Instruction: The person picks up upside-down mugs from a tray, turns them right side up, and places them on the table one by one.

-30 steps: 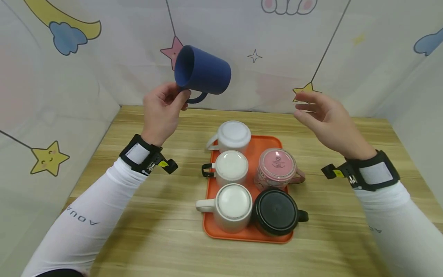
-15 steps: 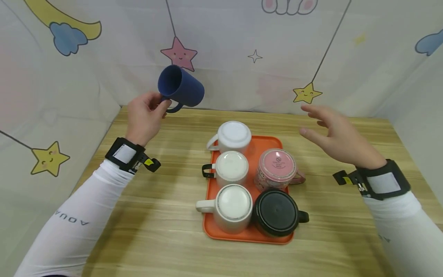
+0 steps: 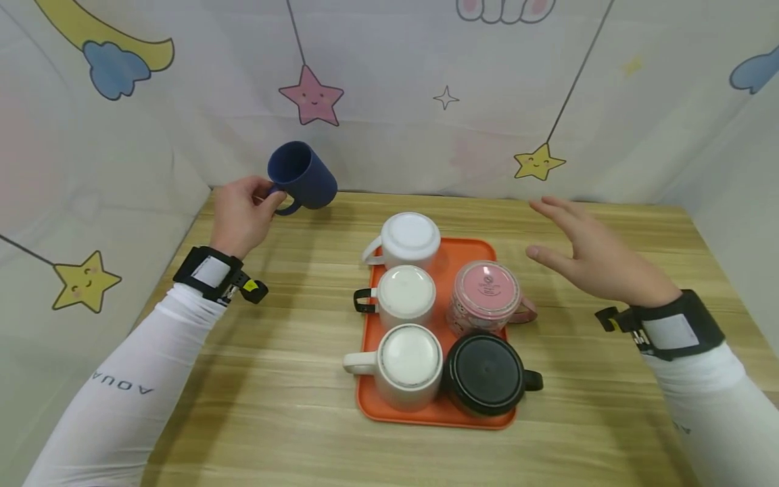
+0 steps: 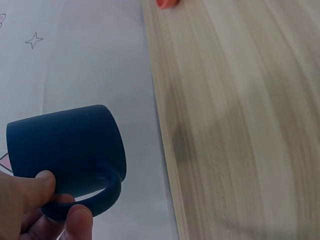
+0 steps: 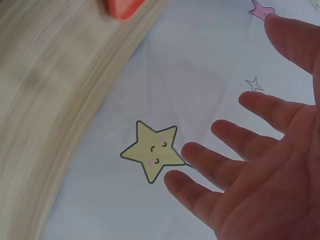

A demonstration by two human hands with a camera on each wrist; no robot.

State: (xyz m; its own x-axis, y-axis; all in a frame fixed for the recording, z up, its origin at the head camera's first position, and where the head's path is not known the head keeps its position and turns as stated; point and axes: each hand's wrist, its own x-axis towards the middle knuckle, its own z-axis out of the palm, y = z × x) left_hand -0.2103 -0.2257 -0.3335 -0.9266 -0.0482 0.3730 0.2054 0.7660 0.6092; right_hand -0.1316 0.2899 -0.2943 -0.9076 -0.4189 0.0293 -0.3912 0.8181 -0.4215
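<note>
My left hand [image 3: 245, 211] grips a dark blue mug [image 3: 309, 181] by its handle, near the table's back left corner. The mug is tilted, its mouth facing up and toward me. In the left wrist view, thumb and fingers close around the handle of the blue mug [image 4: 70, 145]. Over the right side of the table hovers my right hand [image 3: 599, 260], fingers spread and holding nothing; the right wrist view shows the same bare hand [image 5: 265, 170]. Between the hands lies an orange tray [image 3: 453, 253] bearing several upside-down mugs.
On the tray's left stand a white mug [image 3: 409, 241], a black-handled white mug [image 3: 406, 295] and a larger-handled white mug [image 3: 409, 365]. On its right are a pink mug [image 3: 485, 294] and a black mug [image 3: 487, 374]. A patterned cloth [image 3: 395, 149] hangs behind the wooden table [image 3: 292, 433].
My left hand has carried the blue mug left and down toward the table's back left. The right hand has shifted slightly right and down, its fingers spreading. The tray's mugs stay put.
</note>
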